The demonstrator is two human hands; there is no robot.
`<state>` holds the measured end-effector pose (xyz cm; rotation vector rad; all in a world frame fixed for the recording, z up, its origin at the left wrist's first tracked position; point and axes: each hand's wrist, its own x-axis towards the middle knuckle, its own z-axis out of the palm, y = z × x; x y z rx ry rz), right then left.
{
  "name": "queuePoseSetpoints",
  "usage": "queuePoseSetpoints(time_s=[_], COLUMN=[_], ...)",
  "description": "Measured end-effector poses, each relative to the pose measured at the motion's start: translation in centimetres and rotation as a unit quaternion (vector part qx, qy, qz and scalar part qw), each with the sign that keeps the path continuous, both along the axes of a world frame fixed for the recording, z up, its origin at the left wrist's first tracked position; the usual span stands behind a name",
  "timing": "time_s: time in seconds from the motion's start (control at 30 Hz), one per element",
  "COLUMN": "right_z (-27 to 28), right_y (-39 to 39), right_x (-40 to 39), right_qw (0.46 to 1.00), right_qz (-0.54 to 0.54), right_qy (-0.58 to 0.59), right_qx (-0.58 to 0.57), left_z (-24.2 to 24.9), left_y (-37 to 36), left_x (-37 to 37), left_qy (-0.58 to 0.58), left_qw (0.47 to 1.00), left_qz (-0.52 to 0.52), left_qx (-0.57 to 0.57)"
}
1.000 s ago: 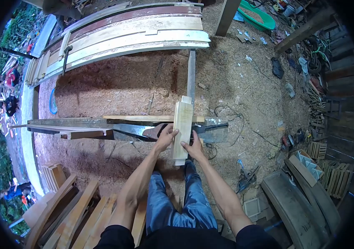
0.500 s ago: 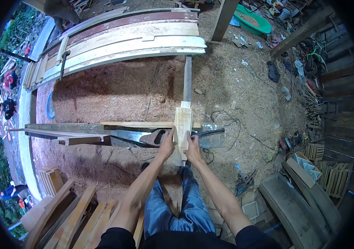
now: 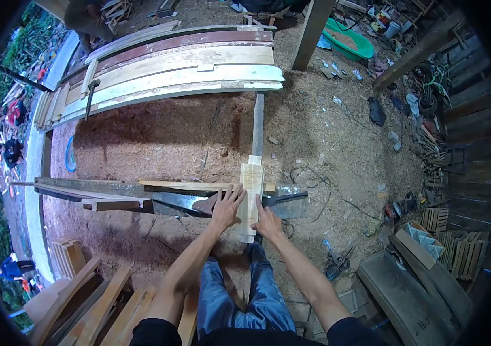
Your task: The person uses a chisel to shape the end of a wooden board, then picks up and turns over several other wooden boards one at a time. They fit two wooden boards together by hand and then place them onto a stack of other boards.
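Observation:
A short pale wooden piece [image 3: 252, 187] with narrower ends lies lengthwise over a narrow bench of boards, in line with a long grey board [image 3: 259, 124]. My left hand [image 3: 227, 209] rests against its left side, fingers spread, partly over the handle of a handsaw [image 3: 179, 202]. At the right side of the piece is my right hand [image 3: 268, 221], its index finger stretched along the edge and the other fingers curled; nothing is seen held in it. A dark tool [image 3: 283, 198] lies on the bench to the right.
Long planks [image 3: 182, 59] lie on a large bench ahead, with a clamp [image 3: 91, 95] at its left. A green basin [image 3: 347, 40] stands by a wooden post [image 3: 313, 36]. Cut timber [image 3: 104, 300] is at lower left, a grey trough [image 3: 398, 297] at lower right. A person [image 3: 84, 20] stands at upper left.
My left hand has opened, its fingers now spread beside the piece. My right hand has moved slightly down along the edge. The view has shifted, so the benches appear lower.

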<state>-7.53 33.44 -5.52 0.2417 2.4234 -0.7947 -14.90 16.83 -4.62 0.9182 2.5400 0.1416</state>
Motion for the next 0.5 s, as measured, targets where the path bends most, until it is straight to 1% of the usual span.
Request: queuePoseSetpoints(time_s=[0.17, 0.3, 0.4, 0.5], right_z=[-1.2, -1.2, -1.6, -2.0], right_y=[-0.3, -0.2, -0.4, -0.9], right_x=[-0.3, -0.1, -0.1, -0.3], right_qw=[0.999, 0.999, 1.0, 0.999], right_qz=[0.027, 0.028, 0.021, 0.012], right_qy=[0.011, 0.033, 0.016, 0.02], right_qx=[0.018, 0.026, 0.009, 0.037], left_z=[-0.5, -1.0, -1.2, -1.3], left_y=[0.2, 0.7, 0.8, 0.6], left_x=[0.4, 0.8, 0.8, 0.6], left_qy=[-0.011, 0.003, -0.012, -0.004], left_qw=[1.0, 0.999, 0.999, 0.999], left_qz=[0.008, 0.019, 0.03, 0.032], left_qx=[-0.017, -0.031, -0.034, -0.013])
